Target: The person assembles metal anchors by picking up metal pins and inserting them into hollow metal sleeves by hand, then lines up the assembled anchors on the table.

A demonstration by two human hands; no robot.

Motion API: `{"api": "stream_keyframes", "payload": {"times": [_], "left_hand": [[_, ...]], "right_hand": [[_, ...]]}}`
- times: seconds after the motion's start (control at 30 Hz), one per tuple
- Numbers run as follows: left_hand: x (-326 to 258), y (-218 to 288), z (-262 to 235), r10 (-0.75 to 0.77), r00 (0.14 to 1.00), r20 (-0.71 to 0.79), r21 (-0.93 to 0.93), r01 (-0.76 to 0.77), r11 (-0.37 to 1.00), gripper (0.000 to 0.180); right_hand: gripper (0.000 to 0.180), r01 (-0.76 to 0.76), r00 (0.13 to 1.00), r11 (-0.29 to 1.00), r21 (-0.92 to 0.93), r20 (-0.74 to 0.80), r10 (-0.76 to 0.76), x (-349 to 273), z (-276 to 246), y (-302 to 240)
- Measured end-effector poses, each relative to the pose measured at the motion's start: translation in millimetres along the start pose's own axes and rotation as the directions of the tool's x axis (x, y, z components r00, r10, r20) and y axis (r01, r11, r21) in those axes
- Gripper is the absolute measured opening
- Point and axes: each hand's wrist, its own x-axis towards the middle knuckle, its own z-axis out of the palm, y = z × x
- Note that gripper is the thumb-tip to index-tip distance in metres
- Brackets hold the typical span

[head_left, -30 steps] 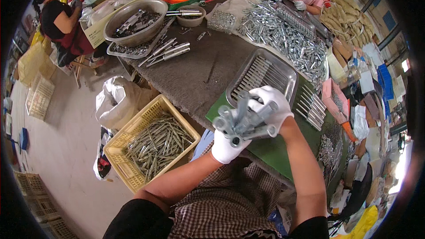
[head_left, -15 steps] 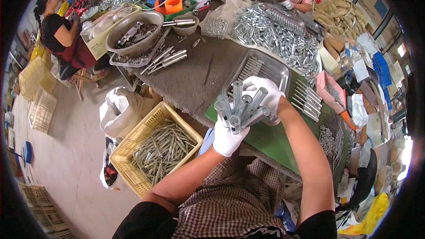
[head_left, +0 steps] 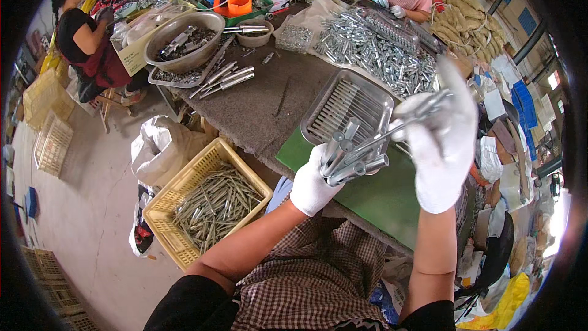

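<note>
The left hand in a white cotton glove (head_left: 313, 185) is clenched around a bundle of short grey metal rods (head_left: 348, 158), gripping them near one end so that the free ends fan out to the right, where the other hand can pick from them. The right hand in a white cotton glove (head_left: 442, 147) is raised a little above and to the right of the bundle, its fingers pinched on a single long thin metal rod (head_left: 398, 127), which slants down to the left into the fanned ends. Whether that rod is fully clear of the bundle cannot be told.

Both hands hang above a green mat (head_left: 373, 191) at the near edge of the dark worktable (head_left: 257, 107). Just beyond them a shallow metal tray (head_left: 383, 99) holds rods laid side by side in a neat row. Down to the left, on the floor, a yellow plastic crate (head_left: 164, 209) holds more rods, loosely heaped. Farther back lies a heap of shiny metal sleeves (head_left: 380, 55).
</note>
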Motion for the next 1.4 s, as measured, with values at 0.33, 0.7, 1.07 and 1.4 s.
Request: {"api": "stream_keyframes", "payload": {"times": [0.33, 0.7, 1.07, 1.4], "left_hand": [[0, -2, 1, 0.093, 0.995, 0.048, 0.154, -0.099, 0.983, 0.055], [0, -8, 1, 0.085, 0.993, 0.08, 0.055, -0.089, 0.995, 0.057], [0, -13, 3, 0.08, 0.993, 0.09, 0.031, -0.083, 0.996, 0.057], [-3, -10, 3, -0.122, 0.968, 0.219, 0.047, 0.114, 0.992, 0.062]], "right_hand": [[0.058, 0.067, 0.996, 0.997, 0.05, 0.063, -0.07, -2, -7, -7], [0.043, 0.241, 0.949, 0.846, -0.476, 0.3, -0.101, -6, 4, 16], [0.039, 0.357, 0.902, 0.776, -0.52, 0.408, -0.141, -2, 1, 9], [0.039, 0.079, 0.956, 0.899, -0.432, 0.288, 0.054, -8, -2, 18]]}}
